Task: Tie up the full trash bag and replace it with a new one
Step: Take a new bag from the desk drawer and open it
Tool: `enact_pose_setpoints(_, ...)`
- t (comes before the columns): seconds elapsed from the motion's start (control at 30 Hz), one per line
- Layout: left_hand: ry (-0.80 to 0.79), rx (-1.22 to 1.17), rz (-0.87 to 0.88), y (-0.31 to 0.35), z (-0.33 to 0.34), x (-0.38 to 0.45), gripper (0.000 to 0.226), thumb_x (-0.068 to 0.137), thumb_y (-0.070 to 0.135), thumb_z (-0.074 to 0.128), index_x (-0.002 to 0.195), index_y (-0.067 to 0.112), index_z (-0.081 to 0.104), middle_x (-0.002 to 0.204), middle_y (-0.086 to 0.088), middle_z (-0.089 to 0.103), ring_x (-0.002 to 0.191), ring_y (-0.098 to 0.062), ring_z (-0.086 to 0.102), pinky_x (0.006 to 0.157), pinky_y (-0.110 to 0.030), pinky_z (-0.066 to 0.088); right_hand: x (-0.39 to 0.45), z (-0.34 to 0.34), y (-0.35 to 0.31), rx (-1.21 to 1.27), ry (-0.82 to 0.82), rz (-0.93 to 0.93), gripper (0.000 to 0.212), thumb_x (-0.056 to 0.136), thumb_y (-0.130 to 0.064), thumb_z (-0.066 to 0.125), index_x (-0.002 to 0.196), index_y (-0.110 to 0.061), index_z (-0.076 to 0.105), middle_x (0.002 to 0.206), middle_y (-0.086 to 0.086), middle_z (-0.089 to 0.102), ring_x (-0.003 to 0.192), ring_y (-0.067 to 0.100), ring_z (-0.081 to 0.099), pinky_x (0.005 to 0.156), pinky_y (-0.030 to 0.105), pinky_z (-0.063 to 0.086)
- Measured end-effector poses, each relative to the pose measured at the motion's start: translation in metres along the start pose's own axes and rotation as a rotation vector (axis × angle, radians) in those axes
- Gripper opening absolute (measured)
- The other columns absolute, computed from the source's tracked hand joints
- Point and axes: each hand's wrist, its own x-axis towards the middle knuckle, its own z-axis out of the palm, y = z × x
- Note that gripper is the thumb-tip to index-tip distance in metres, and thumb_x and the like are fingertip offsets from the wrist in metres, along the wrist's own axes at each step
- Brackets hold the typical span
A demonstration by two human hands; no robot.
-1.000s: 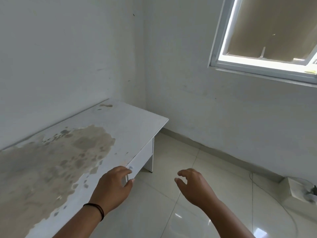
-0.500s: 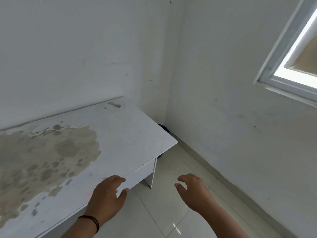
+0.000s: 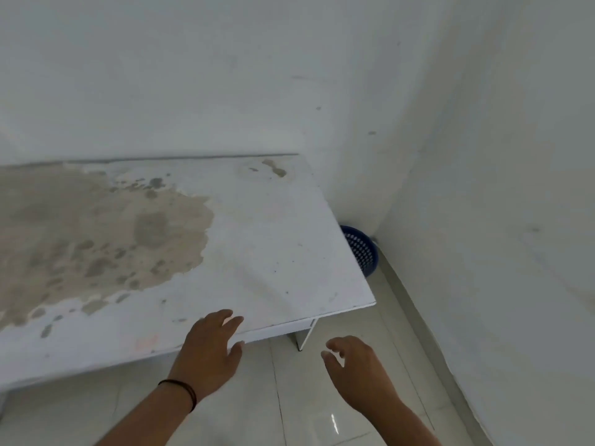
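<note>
A dark blue perforated bin (image 3: pixel 363 251) stands on the floor in the room's corner, mostly hidden behind the white desk (image 3: pixel 273 239). No trash bag shows in it from here. My left hand (image 3: pixel 211 350), with a dark band on its wrist, hovers over the desk's front edge with fingers apart and holds nothing. My right hand (image 3: pixel 357 368) hangs over the floor tiles to the right of the desk, fingers loosely curled and empty. Both hands are well short of the bin.
The desk top carries a large brownish worn patch (image 3: pixel 96 239) on its left half. White walls meet in a corner behind the bin. A strip of pale glossy floor tiles (image 3: pixel 380 317) runs between the desk's right end and the right wall.
The view has swung left and down: the window has left the frame and the blue bin has come into sight behind the desk. Both hands stay raised and empty.
</note>
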Motion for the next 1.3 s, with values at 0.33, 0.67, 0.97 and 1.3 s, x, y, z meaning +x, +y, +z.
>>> enact_pose_setpoints(0.33, 0.119, 0.188, -0.078, -0.003, 0.093, -0.022, 0.061, 0.083, 0.034, 0.039, 0.137, 0.006, 0.044, 0.14, -0.013, 0.048, 0.132, -0.024, 0.038, 0.115, -0.037, 0.012, 0.066, 0.087, 0.052, 0.08, -0.103, -0.228, 0.02, 0.094, -0.027, 0.05, 0.1, -0.019, 0.068, 0.093, -0.013, 0.06, 0.083, 0.001, 0.055, 0.073, 0.007, 0.038)
enact_pose_setpoints(0.67, 0.815, 0.245, 0.051, -0.033, 0.17, 0.007, 0.046, 0.075, 0.007, 0.062, 0.121, -0.001, 0.058, 0.119, -0.02, 0.061, 0.119, -0.029, 0.048, 0.115, -0.045, 0.021, 0.149, 0.186, 0.076, 0.254, 0.178, -0.422, 0.021, 0.09, -0.015, 0.059, 0.108, -0.009, 0.069, 0.092, -0.003, 0.063, 0.07, 0.0, 0.054, 0.066, -0.003, 0.036)
enact_pose_setpoints(0.97, 1.131, 0.229, 0.177, -0.049, 0.193, 0.03, 0.039, 0.076, 0.005, 0.059, 0.115, 0.001, 0.059, 0.112, -0.02, 0.059, 0.111, -0.031, 0.05, 0.114, -0.035, 0.019, 0.197, 0.203, 0.071, 0.194, 0.461, -0.644, 0.024, 0.092, -0.028, 0.055, 0.106, -0.012, 0.062, 0.097, -0.004, 0.056, 0.089, 0.009, 0.051, 0.061, 0.012, 0.031)
enact_pose_setpoints(1.3, 0.967, 0.192, 0.169, -0.05, 0.186, 0.016, 0.054, 0.072, 0.011, 0.049, 0.125, 0.004, 0.055, 0.121, -0.015, 0.057, 0.119, -0.036, 0.052, 0.117, -0.027, 0.01, 0.187, 0.205, 0.043, 0.041, 0.492, -0.516, 0.045, 0.092, -0.049, 0.044, 0.06, -0.017, 0.045, 0.068, -0.001, 0.05, 0.069, 0.022, 0.052, 0.059, 0.026, 0.034)
